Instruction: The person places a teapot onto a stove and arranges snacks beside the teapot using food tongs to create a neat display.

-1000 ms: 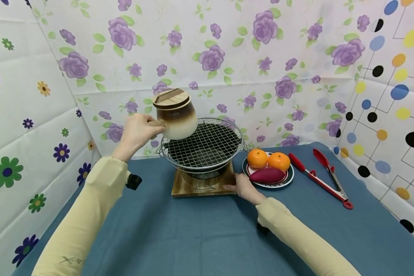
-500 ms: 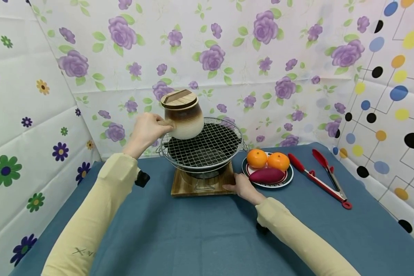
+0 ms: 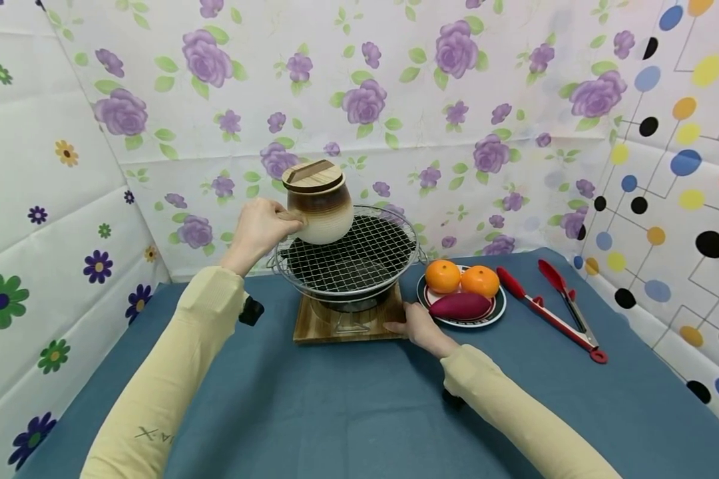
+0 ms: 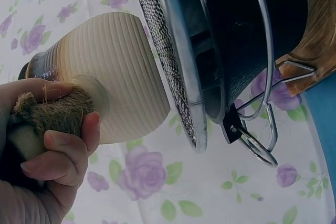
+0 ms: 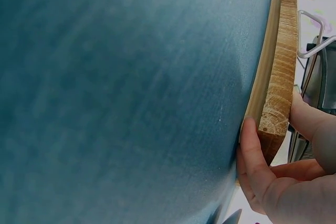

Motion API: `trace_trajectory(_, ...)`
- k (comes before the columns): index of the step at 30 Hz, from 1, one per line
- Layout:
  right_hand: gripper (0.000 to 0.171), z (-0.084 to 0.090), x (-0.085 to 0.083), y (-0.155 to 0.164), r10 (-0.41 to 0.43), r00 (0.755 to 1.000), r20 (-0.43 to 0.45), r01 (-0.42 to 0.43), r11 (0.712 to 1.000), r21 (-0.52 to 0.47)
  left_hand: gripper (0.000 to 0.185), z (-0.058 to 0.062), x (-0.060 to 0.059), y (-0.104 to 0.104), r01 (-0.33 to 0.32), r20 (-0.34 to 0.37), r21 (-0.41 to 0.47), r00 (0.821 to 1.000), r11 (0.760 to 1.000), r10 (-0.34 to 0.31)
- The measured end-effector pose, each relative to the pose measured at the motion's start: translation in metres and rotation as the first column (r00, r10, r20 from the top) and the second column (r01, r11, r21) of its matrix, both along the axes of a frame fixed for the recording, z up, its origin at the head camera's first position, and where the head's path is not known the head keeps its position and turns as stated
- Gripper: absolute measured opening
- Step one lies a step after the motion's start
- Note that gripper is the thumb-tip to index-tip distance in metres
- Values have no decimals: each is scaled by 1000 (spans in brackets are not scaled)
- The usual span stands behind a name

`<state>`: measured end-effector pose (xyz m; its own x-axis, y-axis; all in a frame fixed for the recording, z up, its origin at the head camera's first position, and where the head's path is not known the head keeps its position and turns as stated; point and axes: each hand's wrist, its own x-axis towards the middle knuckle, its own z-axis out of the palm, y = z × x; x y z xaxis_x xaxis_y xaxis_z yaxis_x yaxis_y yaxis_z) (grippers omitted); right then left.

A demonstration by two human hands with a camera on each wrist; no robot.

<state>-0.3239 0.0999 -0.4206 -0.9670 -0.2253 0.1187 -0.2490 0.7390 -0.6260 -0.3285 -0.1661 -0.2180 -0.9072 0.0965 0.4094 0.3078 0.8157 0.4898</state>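
The left hand grips the rope-wrapped side handle of a ribbed clay pot, fingers curled round it. The pot, capped with a wooden lid, is at the far left edge of the wire grill mesh; whether its base touches the mesh cannot be told. The grill stands on a wooden board on the blue-covered bench. The right hand holds the board's near right corner, thumb and fingers pinching its edge. Just right of the board a plate carries two oranges and a purple sweet potato. Farther right lie red tongs.
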Motion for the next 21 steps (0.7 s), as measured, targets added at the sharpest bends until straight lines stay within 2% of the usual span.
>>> trace_trajectory(13, 34, 0, 0, 0, 7, 999, -34, -7, 1000, 5, 28, -3, -3, -1, -19, 8, 13, 1000, 1000, 19)
trace_trajectory(21, 36, 0, 0, 0, 1, 999, -41, 1, 999, 33, 33, -7, -5, -1, -1, 21, 22, 1000, 1000, 1)
